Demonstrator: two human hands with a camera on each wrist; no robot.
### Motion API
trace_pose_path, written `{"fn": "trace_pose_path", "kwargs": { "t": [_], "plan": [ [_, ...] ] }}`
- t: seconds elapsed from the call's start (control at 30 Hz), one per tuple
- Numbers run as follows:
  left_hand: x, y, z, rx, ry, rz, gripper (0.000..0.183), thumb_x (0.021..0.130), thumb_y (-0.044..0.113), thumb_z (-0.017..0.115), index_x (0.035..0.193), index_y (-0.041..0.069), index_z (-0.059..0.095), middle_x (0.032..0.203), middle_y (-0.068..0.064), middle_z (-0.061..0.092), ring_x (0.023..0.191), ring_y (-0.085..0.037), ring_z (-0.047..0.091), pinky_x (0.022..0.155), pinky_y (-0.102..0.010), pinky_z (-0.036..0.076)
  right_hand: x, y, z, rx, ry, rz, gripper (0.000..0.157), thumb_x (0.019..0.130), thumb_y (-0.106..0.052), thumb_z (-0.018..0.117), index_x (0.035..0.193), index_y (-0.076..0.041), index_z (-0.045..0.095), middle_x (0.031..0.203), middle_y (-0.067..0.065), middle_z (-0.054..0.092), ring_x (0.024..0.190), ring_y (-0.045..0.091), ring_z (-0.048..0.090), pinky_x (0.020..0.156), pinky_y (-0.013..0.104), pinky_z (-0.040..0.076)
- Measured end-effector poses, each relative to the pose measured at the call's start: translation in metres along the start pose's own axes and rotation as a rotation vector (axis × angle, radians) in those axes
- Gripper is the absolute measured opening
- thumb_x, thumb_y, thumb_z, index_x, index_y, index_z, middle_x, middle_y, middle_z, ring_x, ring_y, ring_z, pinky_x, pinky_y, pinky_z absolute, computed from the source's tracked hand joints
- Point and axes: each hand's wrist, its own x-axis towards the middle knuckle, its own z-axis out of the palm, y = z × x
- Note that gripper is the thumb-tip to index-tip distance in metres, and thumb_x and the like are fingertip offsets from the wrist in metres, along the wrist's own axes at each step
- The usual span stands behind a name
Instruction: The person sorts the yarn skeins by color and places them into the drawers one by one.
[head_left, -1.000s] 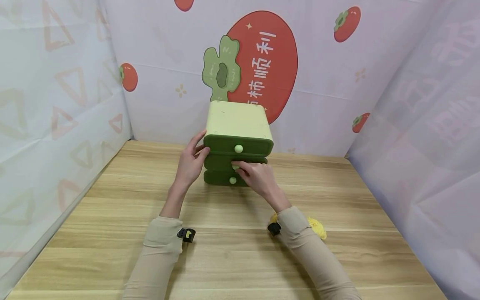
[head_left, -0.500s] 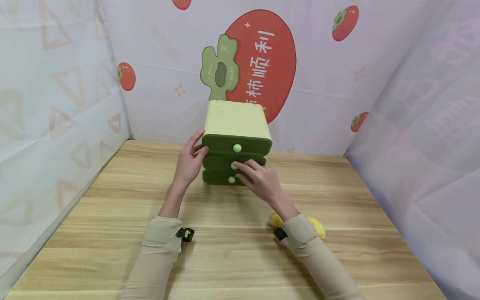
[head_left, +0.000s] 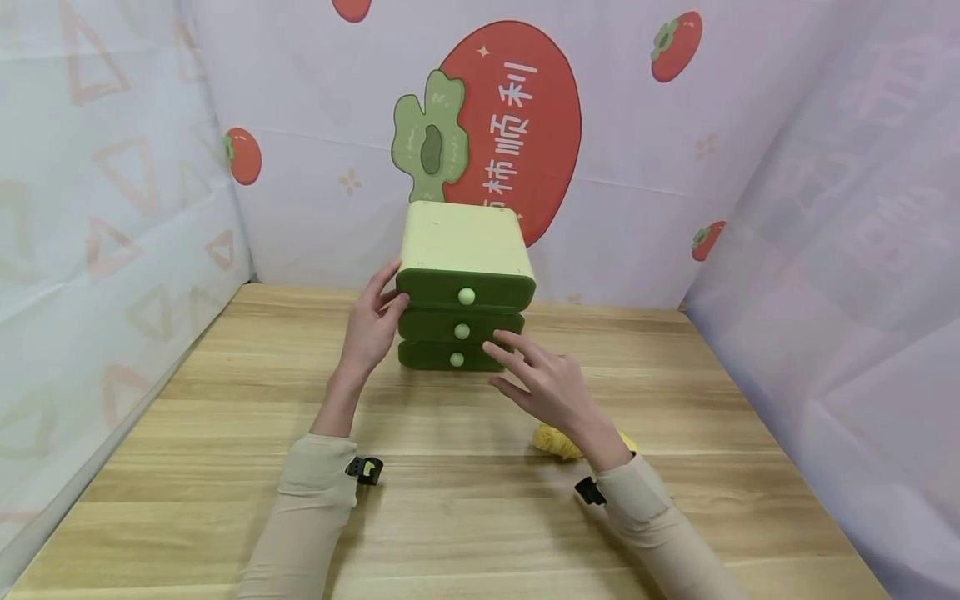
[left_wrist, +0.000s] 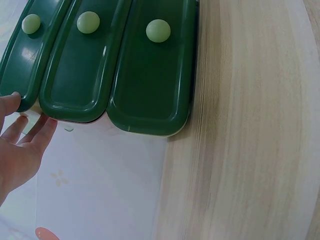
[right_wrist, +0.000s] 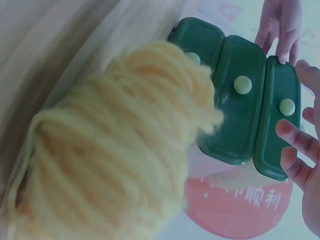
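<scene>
A small three-tier drawer cabinet [head_left: 468, 237] with a cream top and dark green fronts stands at the back of the table. Pale green round knobs mark each drawer, among them the middle knob [head_left: 462, 332]. My left hand [head_left: 370, 327] rests against the cabinet's left side, its thumb on the corner of the top drawer front [left_wrist: 22, 65] and its fingertips on the side behind. Just off the right end of the lower drawers, my right hand [head_left: 551, 379] is spread and holds nothing. A yellow yarn skein [right_wrist: 115, 145] lies on the table below the right wrist, partly hidden by it.
The wooden table [head_left: 442, 508] stretches toward me in front of the cabinet. Printed fabric walls [head_left: 322, 208] enclose the back and both sides, close behind the cabinet.
My right hand has let go of the middle knob and moved back to the right, its fingers spreading. The left hand stays at the cabinet's side; the head view has shifted slightly.
</scene>
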Motion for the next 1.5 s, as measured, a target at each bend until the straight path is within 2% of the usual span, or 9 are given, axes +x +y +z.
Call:
{"fn": "trace_pose_path", "kwargs": {
  "t": [0.13,0.37,0.47,0.67,0.93,1.13,1.3,1.5],
  "plan": [
    [0.0,-0.001,0.0,0.006,-0.003,0.002,0.054,0.103,0.007,0.053,0.154,0.012,0.037,0.162,-0.009,0.03,0.134,-0.038,0.049,0.11,-0.051,0.045,-0.007,-0.001,-0.008,0.013,0.001,-0.014,0.058,0.08,-0.033,0.082,0.133,-0.017,0.064,0.131,0.009,0.065,0.077,0.016,0.071,0.038,0.021,0.034],
    [-0.001,0.0,-0.001,0.023,0.004,0.001,0.054,0.103,0.007,0.052,0.154,0.012,0.037,0.162,-0.01,0.031,0.135,-0.039,0.048,0.109,-0.052,0.045,-0.019,-0.002,-0.02,-0.002,-0.054,-0.031,0.063,0.078,-0.035,0.084,0.134,-0.016,0.063,0.133,0.009,0.064,0.088,0.019,0.073,0.037,0.02,0.029],
    [-0.001,0.0,0.0,0.019,0.005,-0.001,0.054,0.103,0.007,0.052,0.154,0.012,0.037,0.162,-0.01,0.031,0.136,-0.039,0.048,0.109,-0.052,0.045,-0.025,-0.002,-0.024,0.003,-0.102,-0.022,0.064,0.079,-0.036,0.083,0.136,-0.015,0.061,0.136,0.008,0.062,0.094,0.021,0.074,0.038,0.02,0.03],
    [-0.001,0.0,0.0,0.018,0.007,-0.001,0.054,0.102,0.007,0.053,0.154,0.013,0.038,0.162,-0.01,0.031,0.135,-0.04,0.048,0.109,-0.052,0.045,-0.039,0.001,-0.031,0.017,-0.21,0.018,0.067,0.082,-0.043,0.079,0.14,-0.017,0.057,0.138,0.008,0.06,0.095,0.023,0.073,0.039,0.021,0.034],
    [-0.001,0.001,-0.001,0.022,0.009,0.004,0.054,0.102,0.007,0.053,0.154,0.012,0.038,0.161,-0.01,0.032,0.135,-0.04,0.048,0.109,-0.053,0.045,-0.052,0.001,-0.041,0.023,-0.347,0.081,0.086,0.08,-0.049,0.079,0.153,-0.026,0.04,0.15,0.004,0.049,0.095,0.019,0.073,0.041,0.015,0.021],
    [-0.002,0.0,0.0,0.013,0.0,-0.004,0.054,0.103,0.007,0.052,0.154,0.012,0.037,0.162,-0.01,0.031,0.135,-0.039,0.049,0.109,-0.052,0.045,-0.065,0.0,-0.046,0.043,-0.43,0.152,0.084,0.08,-0.049,0.08,0.152,-0.027,0.042,0.147,0.004,0.052,0.088,0.018,0.072,0.043,0.016,0.027],
    [-0.001,0.0,0.0,0.009,-0.001,-0.005,0.054,0.103,0.007,0.052,0.154,0.012,0.037,0.162,-0.009,0.03,0.135,-0.039,0.048,0.109,-0.052,0.045,-0.072,-0.001,-0.05,0.048,-0.515,0.223,0.079,0.082,-0.053,0.076,0.15,-0.029,0.045,0.148,0.001,0.051,0.089,0.018,0.072,0.044,0.018,0.029],
    [-0.001,0.0,-0.001,0.014,-0.003,-0.005,0.054,0.103,0.007,0.052,0.154,0.012,0.037,0.162,-0.009,0.03,0.136,-0.039,0.048,0.109,-0.051,0.045,-0.08,0.001,-0.051,0.048,-0.57,0.249,0.076,0.084,-0.055,0.074,0.149,-0.027,0.047,0.146,0.001,0.053,0.081,0.018,0.071,0.052,0.027,0.045]
  ]
}}
